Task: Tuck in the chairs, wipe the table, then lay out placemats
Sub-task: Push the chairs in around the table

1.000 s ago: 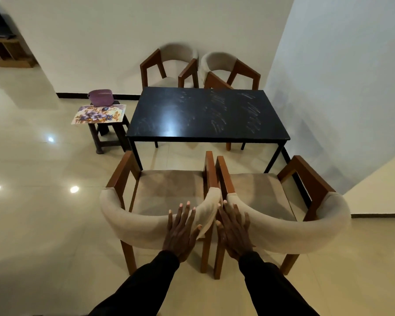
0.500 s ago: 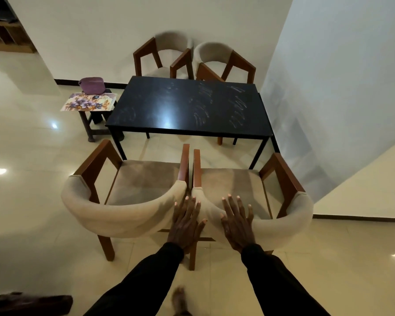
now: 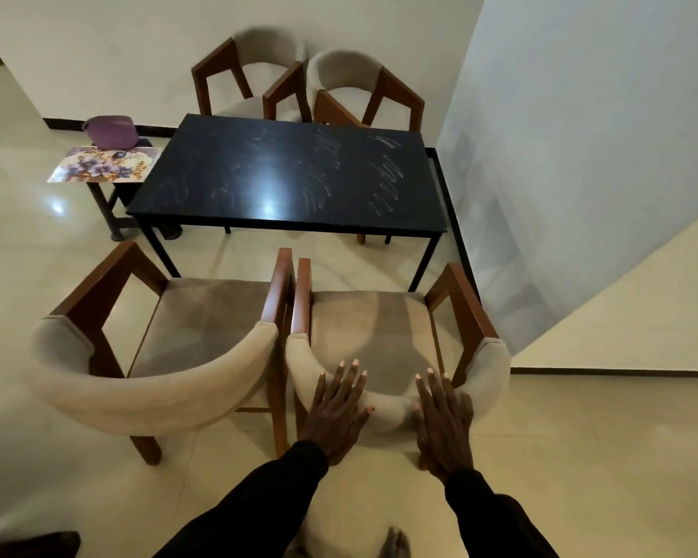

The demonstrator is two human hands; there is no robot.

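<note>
Four chairs are counted: two at the 6 o'clock side of the one table, two at 12 o'clock. At 9 o'clock, one stool, one placemat and one pouch are seen.

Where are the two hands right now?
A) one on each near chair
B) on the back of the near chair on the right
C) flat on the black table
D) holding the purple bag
B: the left hand and the right hand both lie with straight fingers on the padded back of the near right chair.
</note>
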